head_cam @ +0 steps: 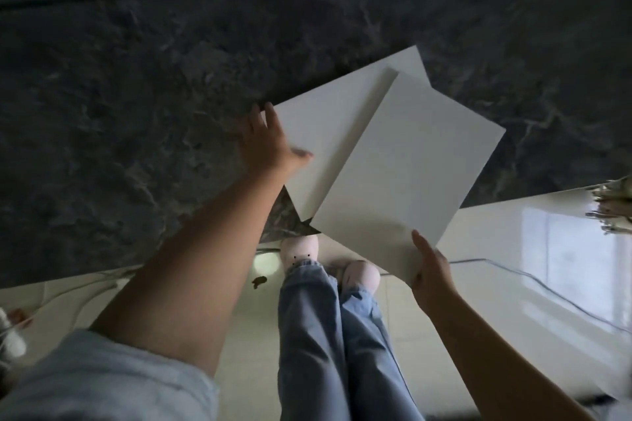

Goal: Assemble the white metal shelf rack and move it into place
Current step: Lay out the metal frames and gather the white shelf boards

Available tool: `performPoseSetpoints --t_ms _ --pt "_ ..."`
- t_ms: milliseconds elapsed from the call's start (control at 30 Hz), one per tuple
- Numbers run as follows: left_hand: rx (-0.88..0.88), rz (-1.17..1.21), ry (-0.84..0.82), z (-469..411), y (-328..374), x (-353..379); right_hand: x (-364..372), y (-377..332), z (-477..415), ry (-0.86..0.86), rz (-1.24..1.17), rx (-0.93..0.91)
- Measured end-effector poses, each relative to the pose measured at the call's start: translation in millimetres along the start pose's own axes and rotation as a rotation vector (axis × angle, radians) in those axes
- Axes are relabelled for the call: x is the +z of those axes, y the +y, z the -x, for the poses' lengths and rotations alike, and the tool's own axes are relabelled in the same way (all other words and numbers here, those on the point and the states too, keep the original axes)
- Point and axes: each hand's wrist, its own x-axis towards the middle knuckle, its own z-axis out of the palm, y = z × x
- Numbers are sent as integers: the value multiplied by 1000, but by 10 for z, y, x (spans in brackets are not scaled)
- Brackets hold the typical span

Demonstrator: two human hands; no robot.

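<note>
White upper panel (410,161) of the shelf rack lies aslant over the lower panel (328,120), hiding much of it; both are held up in front of the person. The left grip (270,143) pinches the lower panel's left edge, thumb on its face, fingers hidden behind. The right grip (432,270) pinches the upper panel's near corner, thumb on top, fingers out of sight beneath. Below, a dark marbled surface (136,113) meets glossy pale floor tiles (513,249); whether it is a mat I cannot tell. Pink slippers (300,249) under blue jeans (307,335) stand at its edge. A thin cable (547,294) crosses the tiles. A crumpled thing (612,208) at the right is cut off and blurred.
</note>
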Motion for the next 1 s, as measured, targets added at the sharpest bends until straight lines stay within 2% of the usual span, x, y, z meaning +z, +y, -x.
performPoseSetpoints --t_ms 100,267,400,567,767,1000 --pt "3 -99 -12 -9 -5 -27 -61 -96 69 149 228 -115" --pt "33 -244 5 132 43 -74 18 -275 234 181 267 -196" --pt "61 -158 42 280 -57 13 54 -331 298 204 304 -244" --pt "80 -96 -47 452 -120 297 -159 -289 272 287 480 -278" --pt "54 -127 18 571 -128 380 -278 -79 266 287 479 -288" --pt "-201 27 -25 1033 -576 619 -352 81 264 237 615 -351"
